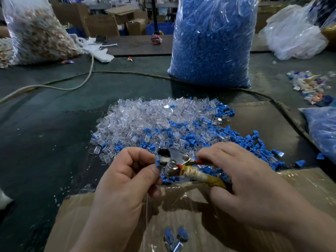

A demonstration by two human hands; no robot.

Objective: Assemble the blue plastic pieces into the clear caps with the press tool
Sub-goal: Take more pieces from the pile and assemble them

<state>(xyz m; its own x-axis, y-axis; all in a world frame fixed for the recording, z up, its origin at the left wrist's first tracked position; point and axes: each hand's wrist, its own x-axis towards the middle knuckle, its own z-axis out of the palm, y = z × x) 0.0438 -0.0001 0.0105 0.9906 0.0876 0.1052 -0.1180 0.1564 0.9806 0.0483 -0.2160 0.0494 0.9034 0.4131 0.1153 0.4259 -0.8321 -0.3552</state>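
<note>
Near the front edge of the table (45,142), over a cardboard box (300,180) lined with clear film, you held the press tool (174,160) between both hands. Your right hand (245,180) had its fingers curled round the tool's tape-wrapped handles, which pointed toward the right front corner, while the metal head faced left. Your left hand (125,179) pinched a small blue piece (157,163) between thumb and forefinger, right against the tool's head, with the other fingers folded into the palm; whether a clear cap sat on that piece you could not have told from this view. Just behind your hands, toward the middle of the table, lay the pile of clear caps (145,120), and the loose blue pieces (236,139) ran along its right and near sides, mixed into it at the border. Down inside the box, below your wrists, a few assembled pieces (175,235) lay together on the film. Farther back stood a tall clear bag of blue pieces (212,44), upright, with a dark cable (127,72) running across the table in front of it. At the far left corner a second bag (36,31) held pale mixed parts, and at the right edge lay a scatter of mixed scraps (309,84).
</note>
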